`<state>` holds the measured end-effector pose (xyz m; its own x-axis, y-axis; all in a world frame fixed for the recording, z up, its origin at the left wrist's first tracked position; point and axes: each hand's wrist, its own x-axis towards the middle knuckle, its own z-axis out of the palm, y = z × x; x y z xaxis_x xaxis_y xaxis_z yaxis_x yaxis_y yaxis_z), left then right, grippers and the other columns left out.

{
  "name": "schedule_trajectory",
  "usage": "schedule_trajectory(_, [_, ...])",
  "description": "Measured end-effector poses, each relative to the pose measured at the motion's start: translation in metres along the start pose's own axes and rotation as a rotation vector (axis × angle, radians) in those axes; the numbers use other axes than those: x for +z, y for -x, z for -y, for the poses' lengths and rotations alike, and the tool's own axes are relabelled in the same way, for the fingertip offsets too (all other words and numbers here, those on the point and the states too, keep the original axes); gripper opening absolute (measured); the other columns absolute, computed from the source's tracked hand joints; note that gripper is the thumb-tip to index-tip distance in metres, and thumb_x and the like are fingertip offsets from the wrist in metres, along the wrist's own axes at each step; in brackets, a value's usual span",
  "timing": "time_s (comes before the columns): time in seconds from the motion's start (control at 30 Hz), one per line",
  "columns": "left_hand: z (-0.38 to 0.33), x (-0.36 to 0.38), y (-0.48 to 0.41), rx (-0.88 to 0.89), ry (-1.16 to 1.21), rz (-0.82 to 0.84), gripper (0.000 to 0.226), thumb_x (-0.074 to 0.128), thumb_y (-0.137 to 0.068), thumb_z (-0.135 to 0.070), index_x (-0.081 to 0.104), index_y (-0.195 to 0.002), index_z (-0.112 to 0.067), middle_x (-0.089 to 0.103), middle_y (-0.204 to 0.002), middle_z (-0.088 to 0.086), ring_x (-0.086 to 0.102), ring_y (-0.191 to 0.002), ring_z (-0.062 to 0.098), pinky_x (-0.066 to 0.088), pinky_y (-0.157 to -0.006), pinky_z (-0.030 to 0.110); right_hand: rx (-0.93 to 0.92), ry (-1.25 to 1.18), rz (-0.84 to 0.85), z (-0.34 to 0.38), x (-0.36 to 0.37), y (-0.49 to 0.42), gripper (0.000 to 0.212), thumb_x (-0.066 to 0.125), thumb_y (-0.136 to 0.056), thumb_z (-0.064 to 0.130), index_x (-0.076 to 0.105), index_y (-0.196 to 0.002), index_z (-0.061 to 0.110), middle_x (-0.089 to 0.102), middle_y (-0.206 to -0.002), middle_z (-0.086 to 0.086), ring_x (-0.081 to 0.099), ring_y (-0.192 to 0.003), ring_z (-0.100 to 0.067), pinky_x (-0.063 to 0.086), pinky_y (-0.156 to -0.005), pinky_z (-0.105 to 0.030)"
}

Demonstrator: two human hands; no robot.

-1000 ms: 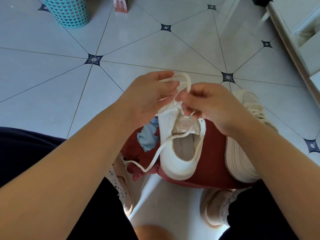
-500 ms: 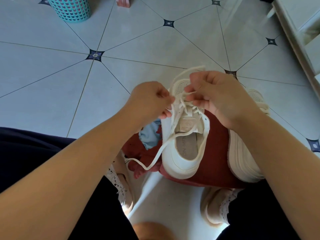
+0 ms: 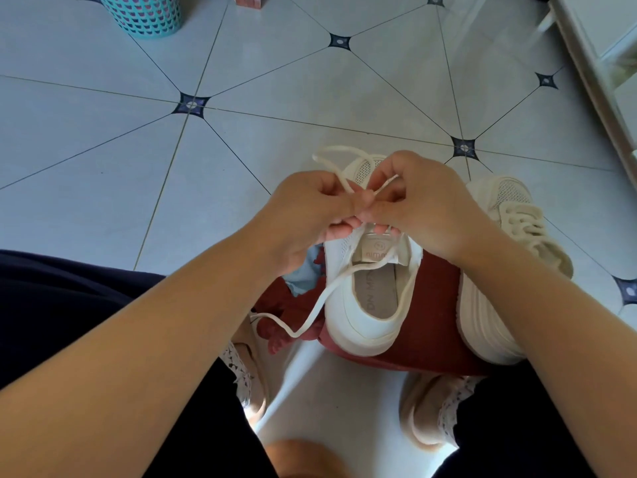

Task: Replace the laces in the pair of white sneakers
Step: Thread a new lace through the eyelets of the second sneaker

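Observation:
A white sneaker (image 3: 365,315) stands on a dark red cloth (image 3: 434,305), heel toward me. Its white lace (image 3: 306,322) trails from the eyelets down to the left, and a loop of it arcs above my hands near the toe. My left hand (image 3: 306,215) pinches the lace over the tongue. My right hand (image 3: 424,208) pinches another strand right beside it, fingertips almost touching. The second sneaker (image 3: 510,243), laced, lies on its side to the right, partly behind my right forearm.
A teal perforated basket (image 3: 144,12) stands at the top left on the tiled floor (image 3: 103,160). A white cabinet edge (image 3: 593,74) runs along the right. My slippered feet (image 3: 427,412) sit below the cloth. A light blue cloth (image 3: 303,274) peeks out left of the sneaker.
Both hands came together over the tongue. The lace loop above the toe shifted left and now arcs over my left hand.

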<state>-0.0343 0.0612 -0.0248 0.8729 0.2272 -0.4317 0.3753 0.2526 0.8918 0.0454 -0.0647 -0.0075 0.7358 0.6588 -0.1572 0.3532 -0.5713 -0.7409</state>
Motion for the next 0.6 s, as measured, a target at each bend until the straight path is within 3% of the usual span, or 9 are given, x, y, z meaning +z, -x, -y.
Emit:
schedule_trajectory(0.1, [0.0,-0.002,0.0,-0.056,0.092,-0.004,0.003,0.066,-0.08,-0.01,0.063,-0.081,-0.009,0.067,-0.059,-0.002,0.064,-0.057,0.006,0.055,-0.061,0.017,-0.023,0.016,-0.029,0.0,0.0,0.003,0.024,0.073,-0.071,0.015,0.052,-0.076,0.026,0.067,-0.067,0.003,0.06,-0.053,-0.004,0.047,-0.057,-0.014])
schedule_trajectory(0.23, [0.007,-0.002,-0.003,-0.026,-0.047,-0.138,0.009,0.07,-0.077,-0.003,0.062,-0.078,-0.006,0.064,-0.063,0.002,0.062,-0.055,0.006,0.056,-0.063,0.018,-0.074,0.257,-0.041,-0.003,-0.008,0.01,0.021,0.071,-0.072,0.015,0.057,-0.069,0.029,0.058,-0.075,0.012,0.05,-0.063,0.003,0.035,-0.064,-0.002])
schedule_trajectory(0.37, [0.01,-0.002,-0.003,-0.025,-0.092,-0.153,0.013,0.073,-0.074,-0.001,0.062,-0.076,-0.008,0.065,-0.065,0.003,0.064,-0.057,0.007,0.056,-0.063,0.018,-0.109,0.469,-0.06,-0.01,-0.006,0.017,0.008,0.072,-0.076,0.024,0.071,-0.084,0.024,0.045,-0.083,0.011,0.038,-0.072,-0.002,0.025,-0.069,0.003])
schedule_trajectory(0.43, [0.011,-0.002,-0.004,-0.014,-0.077,-0.162,0.013,0.072,-0.074,-0.001,0.061,-0.075,-0.008,0.065,-0.066,0.003,0.064,-0.056,0.006,0.056,-0.062,0.017,-0.112,0.48,-0.075,-0.014,-0.002,0.018,0.011,0.072,-0.077,0.025,0.073,-0.087,0.024,0.045,-0.088,0.006,0.038,-0.081,-0.004,0.024,-0.07,0.002])
schedule_trajectory(0.6, [0.016,0.005,-0.004,0.006,0.004,-0.154,0.014,0.07,-0.076,0.0,0.059,-0.074,-0.008,0.064,-0.062,0.002,0.063,-0.053,0.005,0.054,-0.058,0.014,-0.062,0.416,-0.119,-0.02,0.006,0.018,0.014,0.072,-0.076,0.029,0.073,-0.089,0.028,0.047,-0.089,0.007,0.041,-0.082,-0.005,0.026,-0.067,-0.003])
